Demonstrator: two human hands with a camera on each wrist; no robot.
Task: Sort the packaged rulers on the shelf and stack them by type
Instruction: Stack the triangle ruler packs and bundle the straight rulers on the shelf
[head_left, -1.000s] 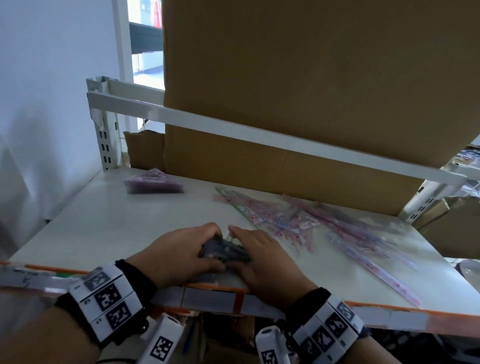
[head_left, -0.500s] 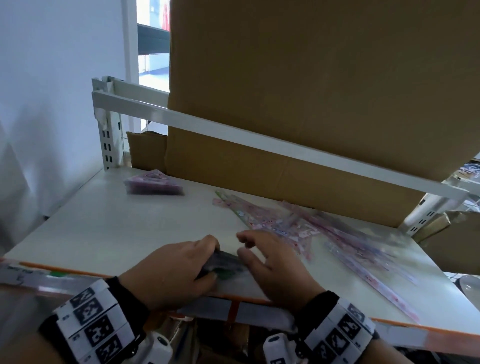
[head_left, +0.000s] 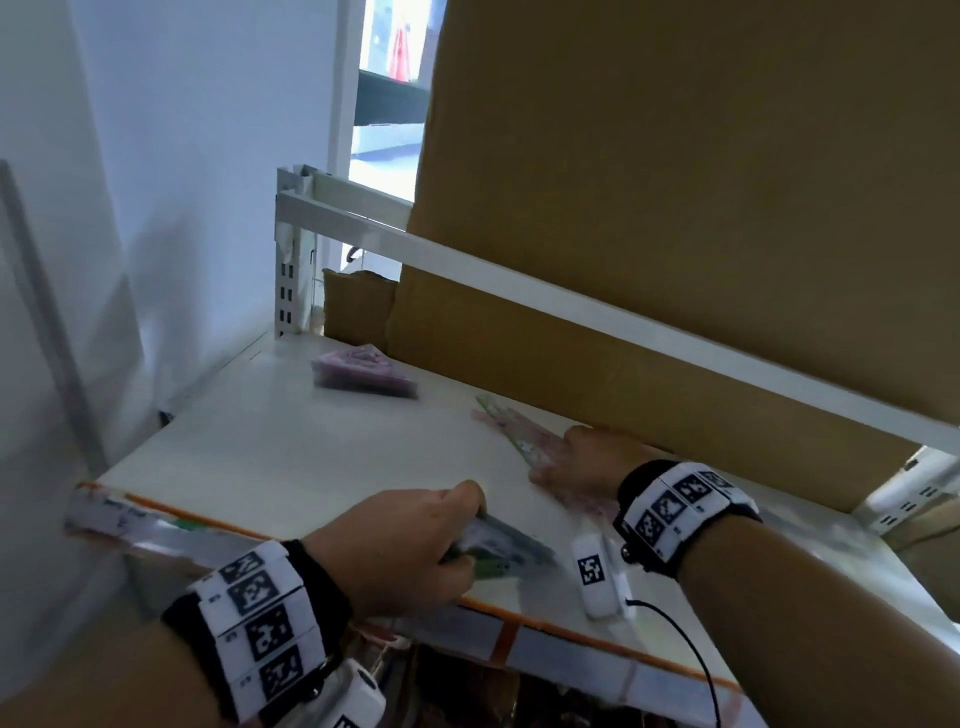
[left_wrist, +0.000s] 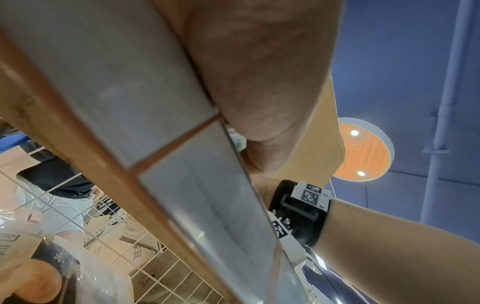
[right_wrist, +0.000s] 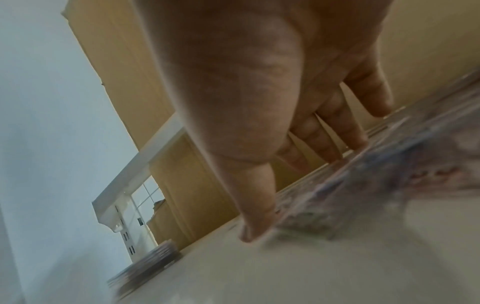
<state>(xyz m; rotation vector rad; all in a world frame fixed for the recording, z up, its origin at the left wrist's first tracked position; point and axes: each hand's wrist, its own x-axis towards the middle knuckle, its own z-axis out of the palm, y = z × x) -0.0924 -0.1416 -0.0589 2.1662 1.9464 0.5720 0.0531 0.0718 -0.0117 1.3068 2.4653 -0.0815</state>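
The left hand sits at the front edge of the white metal shelf, its grip curled round a small stack of dark, green-tinted packaged rulers, thumb on top and fingers tucked under; the stack lies on the shelf just inside the orange-trimmed front lip. In the left wrist view only the heel of that hand and the underside of the lip show, so how the fingers sit there cannot be told.

The right hand is further in, towards the back right of the shelf, with its grip spread open and straight fingers pressing down on a loose scatter of long pink-printed clear-wrapped rulers. It holds nothing; the fingertips only touch the wrappers.

Beyond the hands, near the back left corner of the shelf, lies a small pile of purple triangular packaged rulers, well apart from the rest. A large brown cardboard box stands along the back edge, behind a white cross rail.

As I judge it, the sorting is partly done: the triangular pile looks finished or nearly so, and the dark stack is gathered but sits at the front lip. The long pink rulers are the main work left; they still lie crossed and fanned out, not squared into a stack. How many lie beneath the right wrist is hidden.
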